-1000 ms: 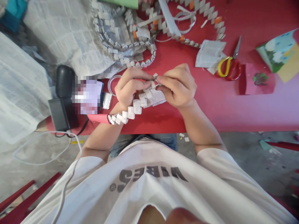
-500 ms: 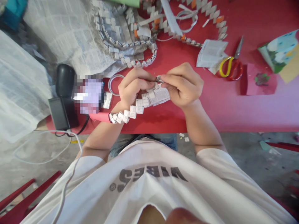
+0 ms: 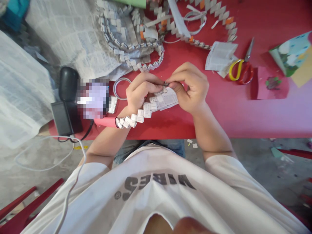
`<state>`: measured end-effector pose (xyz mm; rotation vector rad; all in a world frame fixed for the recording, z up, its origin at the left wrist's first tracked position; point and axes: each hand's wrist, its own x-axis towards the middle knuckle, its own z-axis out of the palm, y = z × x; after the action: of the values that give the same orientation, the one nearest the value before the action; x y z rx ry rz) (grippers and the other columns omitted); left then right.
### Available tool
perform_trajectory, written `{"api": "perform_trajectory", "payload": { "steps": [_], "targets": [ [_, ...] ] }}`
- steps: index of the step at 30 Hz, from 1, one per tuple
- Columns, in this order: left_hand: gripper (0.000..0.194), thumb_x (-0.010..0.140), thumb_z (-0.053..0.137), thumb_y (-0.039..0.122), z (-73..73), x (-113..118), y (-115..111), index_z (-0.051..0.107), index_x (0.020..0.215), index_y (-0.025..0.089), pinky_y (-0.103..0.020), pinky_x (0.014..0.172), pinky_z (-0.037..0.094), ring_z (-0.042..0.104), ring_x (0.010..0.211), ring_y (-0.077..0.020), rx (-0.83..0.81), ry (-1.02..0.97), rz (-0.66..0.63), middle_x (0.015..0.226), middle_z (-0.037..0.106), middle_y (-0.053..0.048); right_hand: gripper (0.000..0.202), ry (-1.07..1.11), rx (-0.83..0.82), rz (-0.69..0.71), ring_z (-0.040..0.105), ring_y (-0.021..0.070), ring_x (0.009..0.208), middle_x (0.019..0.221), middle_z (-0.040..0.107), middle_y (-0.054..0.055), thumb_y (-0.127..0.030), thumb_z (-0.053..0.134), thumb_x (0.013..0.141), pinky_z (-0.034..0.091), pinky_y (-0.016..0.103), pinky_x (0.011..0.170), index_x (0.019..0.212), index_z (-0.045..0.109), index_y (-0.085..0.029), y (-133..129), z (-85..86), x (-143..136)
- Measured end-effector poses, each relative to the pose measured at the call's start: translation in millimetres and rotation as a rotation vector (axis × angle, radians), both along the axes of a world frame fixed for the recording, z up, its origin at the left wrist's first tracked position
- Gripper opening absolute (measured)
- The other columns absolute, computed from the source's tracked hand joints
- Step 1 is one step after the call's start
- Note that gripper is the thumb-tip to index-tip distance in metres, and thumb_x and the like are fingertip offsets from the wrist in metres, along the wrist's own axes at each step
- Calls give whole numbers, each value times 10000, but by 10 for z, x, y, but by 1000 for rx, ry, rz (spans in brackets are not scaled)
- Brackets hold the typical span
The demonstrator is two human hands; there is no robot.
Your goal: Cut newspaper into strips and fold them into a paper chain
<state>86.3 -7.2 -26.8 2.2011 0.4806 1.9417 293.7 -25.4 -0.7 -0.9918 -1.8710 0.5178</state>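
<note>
A zigzag chain of folded newsprint (image 3: 140, 115) runs from a pink paper roll (image 3: 106, 122) at the left up to my fingers. My left hand (image 3: 143, 89) is closed on the upper end of this chain. Facing it, my right hand (image 3: 191, 85) pinches a small folded paper piece at the chain's tip, thumb against forefinger. The fingertips of both hands almost meet there, and the piece between them is small and partly hidden. Under the hands lie flat newsprint pieces (image 3: 170, 98) on the red table (image 3: 219, 117).
Behind the hands lie more paper chains (image 3: 117, 42) on newspaper sheets. Scissors (image 3: 248, 61) and newsprint squares (image 3: 220, 57) are at the right, near a pink card (image 3: 273, 83). A tape roll (image 3: 121, 88), a black box (image 3: 63, 117) and a white cable (image 3: 73, 182) are at the left.
My right hand has shifted slightly left and up, with its fingers more bent around the chain's tip. My left hand and the chain have moved slightly to the right.
</note>
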Motion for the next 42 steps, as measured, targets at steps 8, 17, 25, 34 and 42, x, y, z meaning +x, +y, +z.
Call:
{"api": "perform_trajectory", "payload": {
  "steps": [8, 17, 25, 34, 42],
  "targets": [
    [359, 952, 829, 545, -9, 0, 58, 754, 973, 194, -307, 608, 571, 735, 779, -155, 47, -14, 55, 954, 795, -80, 68, 118, 69, 15, 741, 226, 837, 931, 812, 8, -405, 783, 993, 621, 456, 808, 1023, 835, -372, 21, -2, -52],
    [396, 977, 790, 584, 1, 2, 27, 722, 989, 194, -270, 616, 576, 761, 801, -143, 13, 7, 55, 979, 789, -69, 194, 199, 32, 35, 737, 183, 887, 1059, 771, 15, -503, 809, 968, 666, 394, 810, 1048, 833, -328, 74, -15, -57],
    [367, 966, 809, 582, -41, -5, 63, 735, 1015, 226, -307, 616, 587, 759, 802, -155, 7, 4, 59, 971, 795, -57, 128, 270, -88, 135, 774, 203, 994, 1041, 812, 7, -431, 808, 976, 674, 406, 872, 1068, 859, -357, 63, -3, -48],
    [471, 894, 747, 804, -241, 0, 84, 735, 946, 335, -391, 596, 575, 735, 709, -199, -98, -52, 88, 876, 789, -24, 391, 296, -193, 65, 750, 196, 945, 1006, 757, 31, -667, 758, 950, 659, 417, 890, 922, 791, -278, 41, -132, -171],
    [418, 941, 707, 758, -229, 39, -39, 708, 858, 349, -464, 674, 564, 699, 752, -236, -280, -98, 95, 861, 754, -52, 535, 535, -516, 232, 738, 180, 906, 1019, 760, 32, -774, 749, 898, 642, 364, 786, 977, 651, -254, 71, -296, -315]
  ]
}}
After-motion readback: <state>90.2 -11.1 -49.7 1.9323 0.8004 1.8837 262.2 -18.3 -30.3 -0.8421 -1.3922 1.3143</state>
